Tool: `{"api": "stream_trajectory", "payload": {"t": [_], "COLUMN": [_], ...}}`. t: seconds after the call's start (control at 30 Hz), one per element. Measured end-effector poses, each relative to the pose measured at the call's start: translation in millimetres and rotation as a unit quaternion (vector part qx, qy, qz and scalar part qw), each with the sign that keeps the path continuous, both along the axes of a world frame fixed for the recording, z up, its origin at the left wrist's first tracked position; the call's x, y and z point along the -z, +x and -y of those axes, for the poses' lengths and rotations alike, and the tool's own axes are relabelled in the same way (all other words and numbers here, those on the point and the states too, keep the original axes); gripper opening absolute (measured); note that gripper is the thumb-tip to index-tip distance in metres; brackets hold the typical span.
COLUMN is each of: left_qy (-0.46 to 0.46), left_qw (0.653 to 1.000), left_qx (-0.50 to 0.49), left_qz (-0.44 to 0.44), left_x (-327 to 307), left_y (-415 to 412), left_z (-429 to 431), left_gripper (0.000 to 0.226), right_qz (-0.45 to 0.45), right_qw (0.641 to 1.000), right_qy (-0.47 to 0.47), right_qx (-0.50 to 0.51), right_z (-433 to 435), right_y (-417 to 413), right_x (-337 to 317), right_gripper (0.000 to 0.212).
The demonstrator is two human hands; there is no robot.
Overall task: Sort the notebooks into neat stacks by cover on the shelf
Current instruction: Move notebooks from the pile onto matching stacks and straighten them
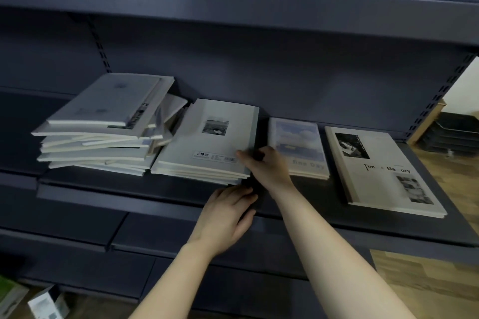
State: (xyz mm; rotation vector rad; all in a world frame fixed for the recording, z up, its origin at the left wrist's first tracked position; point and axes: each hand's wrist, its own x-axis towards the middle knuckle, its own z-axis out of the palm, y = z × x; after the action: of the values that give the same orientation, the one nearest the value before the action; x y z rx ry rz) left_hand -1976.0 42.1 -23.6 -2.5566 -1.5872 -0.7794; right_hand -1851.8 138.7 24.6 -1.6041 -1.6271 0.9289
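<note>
On the dark grey metal shelf (305, 204) there are four groups of notebooks. At the far left is an untidy pile (98, 134), its notebooks turned in different directions, with edges sticking out. Just beside it, touching it, lies the middle stack (207, 142), which has a pale cover with a small photograph and a label near the front. To the right of that stack is a smaller stack with a sky cover (298, 137), with the words "fine Day" partly readable. Well apart from the pile, at the right end, lies a larger stack (381, 171) with a black-and-white photograph and the words "Time" and "Memory" on top.

Both hands are at the front right corner of the middle stack. The left hand (228, 215) is at the front lip of the shelf – its fingers are straight and close together, and the tips reach the front corner of the stack. The right hand (269, 166) is between the middle stack and the sky-cover stack. One finger is stretched onto the corner of the top cover, and the others are against the right edge. This part is blurred, so I cannot tell if they grip it.

Behind the shelf's right end are black stacked trays (451, 134) on a wooden floor (425, 280).
</note>
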Motion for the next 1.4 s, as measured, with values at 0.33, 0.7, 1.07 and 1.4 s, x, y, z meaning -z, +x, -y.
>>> {"api": "stream_trajectory", "payload": {"t": [0.33, 0.7, 1.07, 1.4], "left_qy": [-0.017, 0.013, 0.093, 0.121], "left_qw": [0.999, 0.997, 0.992, 0.957], "left_qx": [0.035, 0.058, -0.072, -0.095], "left_qz": [0.014, 0.04, 0.037, 0.247], "left_x": [-0.4, -10.0, -84.4, -103.7], "left_y": [-9.7, -5.3, 51.7, 60.7], "left_z": [-3.1, 0.8, -17.3, -18.2], "left_gripper": [0.035, 0.029, 0.062, 0.04], "right_qz": [-0.156, -0.304, -0.371, -0.407], "right_qw": [0.987, 0.949, 0.926, 0.91], "right_qy": [-0.042, -0.055, 0.023, -0.001], "right_qx": [0.01, 0.062, 0.07, -0.086], "right_z": [1.6, 11.6, 45.1, 56.8], "right_y": [1.1, 38.7, 87.4, 91.7], "right_x": [-8.1, -25.6, -82.3, -80.1], "right_gripper": [0.017, 0.015, 0.024, 0.038]}}
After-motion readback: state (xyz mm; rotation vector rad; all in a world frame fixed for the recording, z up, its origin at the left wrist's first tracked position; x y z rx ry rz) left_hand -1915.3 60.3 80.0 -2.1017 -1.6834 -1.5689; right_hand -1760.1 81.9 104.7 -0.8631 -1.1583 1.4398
